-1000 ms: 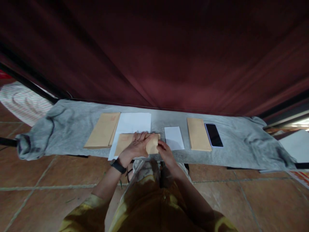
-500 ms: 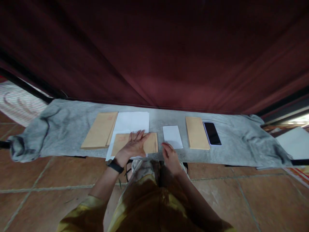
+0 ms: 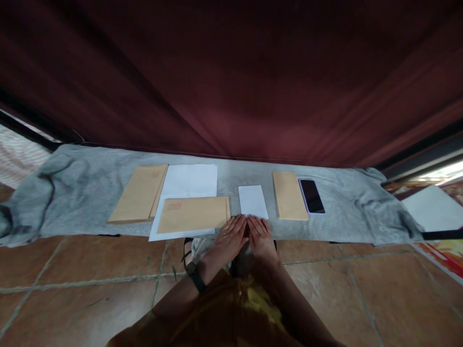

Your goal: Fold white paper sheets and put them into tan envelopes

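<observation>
Lying just ahead of left hand (image 3: 231,236) and right hand (image 3: 261,237), white paper (image 3: 252,199), each grip flat, unclasped

At lower centre, the fingertips of the left hand (image 3: 230,237) and right hand (image 3: 261,236) cover the near edge of the small white paper (image 3: 252,200); whatever lies under the palms is hidden. Left of centre, a brown envelope (image 3: 195,215) hides part of the white sheets (image 3: 191,180), its red print (image 3: 174,206) too small to read. The frame cuts off the striped cloth (image 3: 18,153) at left, the colourful printed sheet (image 3: 443,259) at right and the dark red curtain (image 3: 231,86) above.
</observation>
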